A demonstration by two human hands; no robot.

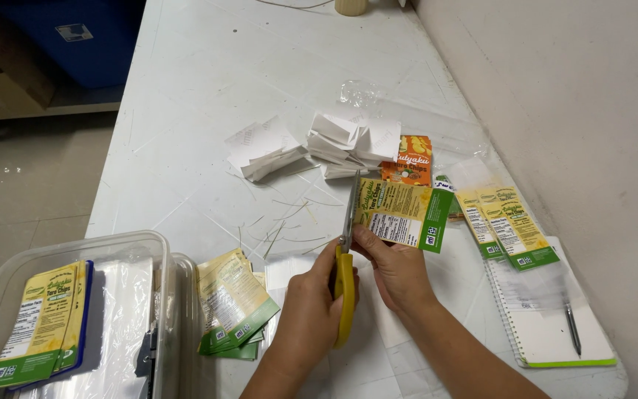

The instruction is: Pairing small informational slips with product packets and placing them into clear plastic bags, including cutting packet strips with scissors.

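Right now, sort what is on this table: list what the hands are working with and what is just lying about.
In use:
- scissors, in left hand
- label, held by right hand

Lying about:
- white paper scraps
- cut label stack
- plastic bin
- notebook with pen
- orange label

A clear plastic bin (158,247) at the near left of the white tabletop (186,81) holds stacked labels (42,325). White paper offcuts (319,144) lie mid-table; a spiral notebook (555,332) with what looks like a pen (571,327) sits right
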